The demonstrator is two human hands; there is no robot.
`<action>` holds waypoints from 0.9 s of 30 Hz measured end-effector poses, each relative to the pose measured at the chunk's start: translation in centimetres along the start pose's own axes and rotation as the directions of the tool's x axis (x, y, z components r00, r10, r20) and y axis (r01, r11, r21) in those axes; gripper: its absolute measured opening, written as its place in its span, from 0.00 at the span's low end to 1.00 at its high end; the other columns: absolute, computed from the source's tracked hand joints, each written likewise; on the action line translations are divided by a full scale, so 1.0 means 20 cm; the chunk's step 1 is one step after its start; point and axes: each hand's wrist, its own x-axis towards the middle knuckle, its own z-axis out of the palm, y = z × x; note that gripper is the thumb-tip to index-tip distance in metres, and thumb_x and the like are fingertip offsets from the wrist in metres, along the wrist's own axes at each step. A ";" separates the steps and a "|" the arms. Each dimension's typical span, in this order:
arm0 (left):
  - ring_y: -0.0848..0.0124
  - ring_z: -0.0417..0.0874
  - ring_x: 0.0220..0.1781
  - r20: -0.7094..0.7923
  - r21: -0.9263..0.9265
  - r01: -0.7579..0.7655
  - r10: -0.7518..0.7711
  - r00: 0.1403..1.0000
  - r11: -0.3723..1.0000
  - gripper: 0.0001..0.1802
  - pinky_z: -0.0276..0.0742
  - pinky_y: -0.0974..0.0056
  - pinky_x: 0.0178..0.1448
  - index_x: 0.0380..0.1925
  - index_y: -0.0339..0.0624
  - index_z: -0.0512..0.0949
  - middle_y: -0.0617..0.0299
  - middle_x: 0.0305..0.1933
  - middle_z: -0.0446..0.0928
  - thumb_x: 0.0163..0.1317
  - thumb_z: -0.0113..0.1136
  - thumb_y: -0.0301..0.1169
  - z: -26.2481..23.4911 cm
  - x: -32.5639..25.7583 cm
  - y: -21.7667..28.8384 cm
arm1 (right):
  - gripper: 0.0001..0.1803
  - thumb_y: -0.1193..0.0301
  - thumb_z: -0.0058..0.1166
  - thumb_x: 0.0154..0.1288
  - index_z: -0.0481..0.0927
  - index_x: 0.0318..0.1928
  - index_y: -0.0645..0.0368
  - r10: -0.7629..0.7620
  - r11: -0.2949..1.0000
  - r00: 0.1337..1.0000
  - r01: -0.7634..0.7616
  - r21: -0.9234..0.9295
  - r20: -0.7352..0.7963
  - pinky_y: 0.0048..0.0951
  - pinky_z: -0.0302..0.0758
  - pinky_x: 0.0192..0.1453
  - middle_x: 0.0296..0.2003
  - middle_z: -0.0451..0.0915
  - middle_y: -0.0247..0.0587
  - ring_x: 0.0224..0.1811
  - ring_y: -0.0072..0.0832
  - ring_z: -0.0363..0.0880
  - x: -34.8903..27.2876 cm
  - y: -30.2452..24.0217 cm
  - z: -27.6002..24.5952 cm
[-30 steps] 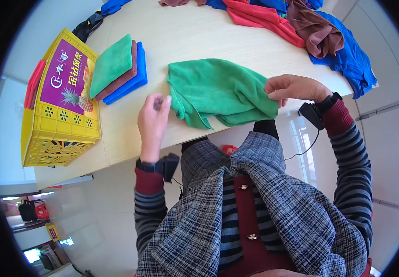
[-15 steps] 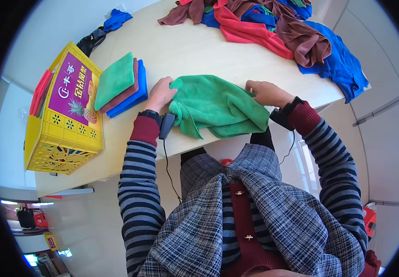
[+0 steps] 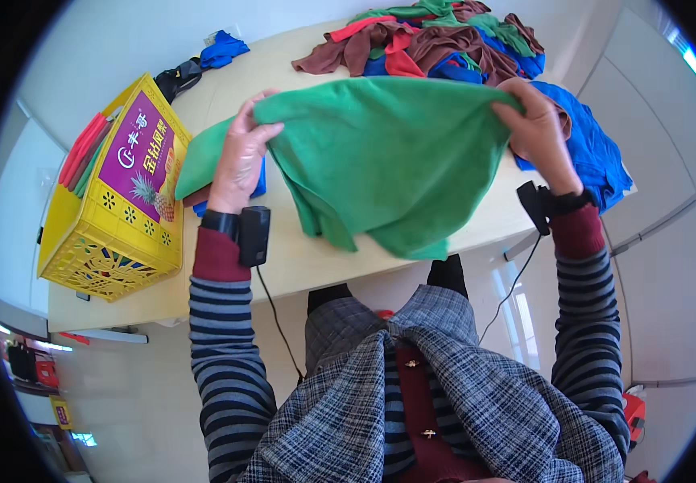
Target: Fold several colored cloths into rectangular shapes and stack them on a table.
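The green cloth [image 3: 388, 161], flat on the table [image 3: 315, 262] a moment ago, is now lifted and spread above it, pinched at its upper corners by the left hand [image 3: 239, 157] and right hand [image 3: 537, 129], so the folding is judged under way

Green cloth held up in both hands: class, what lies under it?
Under the green cloth only the pale table edge shows; folded cloths peek out beside the left hand. The rest is covered.

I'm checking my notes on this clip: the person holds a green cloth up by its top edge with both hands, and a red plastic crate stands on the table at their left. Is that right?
Not quite. The head view shows the plastic crate is yellow, not red. The rest holds: the left hand and right hand grip the green cloth by its top edge, above the pale wooden table.
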 end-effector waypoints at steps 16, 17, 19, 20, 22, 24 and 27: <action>0.76 0.78 0.53 0.034 -0.135 -0.100 0.105 0.994 0.986 0.31 0.76 0.69 0.57 0.69 0.41 0.68 0.64 0.51 0.79 0.63 0.55 0.20 0.11 -0.22 0.43 | 0.06 0.72 0.56 0.73 0.81 0.46 0.59 -0.008 0.983 0.990 0.033 0.182 -0.140 0.13 0.73 0.35 0.35 0.82 0.28 0.33 0.11 0.79 0.00 -0.37 -0.35; 0.76 0.79 0.53 0.021 -0.139 -0.108 0.112 0.994 0.984 0.31 0.76 0.69 0.57 0.68 0.41 0.68 0.64 0.50 0.79 0.63 0.56 0.21 0.12 -0.23 0.44 | 0.06 0.72 0.56 0.73 0.81 0.46 0.59 -0.006 0.982 0.990 0.032 0.185 -0.138 0.13 0.73 0.35 0.35 0.82 0.28 0.33 0.11 0.79 0.00 -0.37 -0.35; 0.76 0.79 0.53 0.014 -0.148 -0.115 0.119 0.993 0.982 0.31 0.77 0.70 0.56 0.68 0.41 0.68 0.64 0.50 0.79 0.63 0.56 0.21 0.12 -0.23 0.43 | 0.06 0.71 0.56 0.73 0.81 0.45 0.59 0.057 0.974 0.998 -0.057 0.217 0.005 0.14 0.74 0.38 0.34 0.81 0.27 0.35 0.12 0.79 0.04 -0.36 -0.36; 0.76 0.79 0.51 0.006 -0.104 -0.089 0.090 0.996 0.991 0.30 0.77 0.70 0.55 0.67 0.41 0.68 0.64 0.49 0.79 0.63 0.56 0.21 0.09 -0.21 0.38 | 0.06 0.71 0.56 0.73 0.82 0.45 0.59 0.082 0.968 0.994 -0.098 0.230 0.078 0.15 0.74 0.40 0.33 0.81 0.26 0.36 0.12 0.79 0.07 -0.37 -0.37; 0.75 0.80 0.49 -0.014 -0.016 -0.032 0.032 0.999 0.999 0.29 0.77 0.70 0.55 0.66 0.40 0.69 0.64 0.48 0.79 0.63 0.56 0.20 0.03 -0.15 0.27 | 0.06 0.70 0.56 0.73 0.81 0.45 0.59 0.161 0.956 0.982 -0.180 0.232 0.101 0.16 0.74 0.39 0.33 0.80 0.26 0.35 0.12 0.78 0.10 -0.21 -0.29; 0.75 0.80 0.47 -0.044 0.024 -0.011 0.012 0.999 1.000 0.29 0.78 0.69 0.53 0.65 0.40 0.69 0.64 0.47 0.79 0.62 0.57 0.19 0.04 -0.08 0.15 | 0.07 0.71 0.57 0.72 0.81 0.44 0.60 0.306 0.939 0.941 -0.323 0.115 0.142 0.18 0.74 0.42 0.32 0.79 0.26 0.37 0.13 0.77 0.14 -0.07 -0.19; 0.73 0.81 0.44 -0.143 0.243 -0.073 0.110 0.984 0.967 0.29 0.79 0.67 0.51 0.64 0.39 0.69 0.61 0.45 0.79 0.60 0.57 0.17 -0.14 0.07 -0.22 | 0.07 0.71 0.60 0.69 0.81 0.44 0.61 0.257 0.960 0.954 -0.270 0.069 0.157 0.20 0.74 0.44 0.33 0.80 0.27 0.38 0.14 0.77 0.20 0.31 0.05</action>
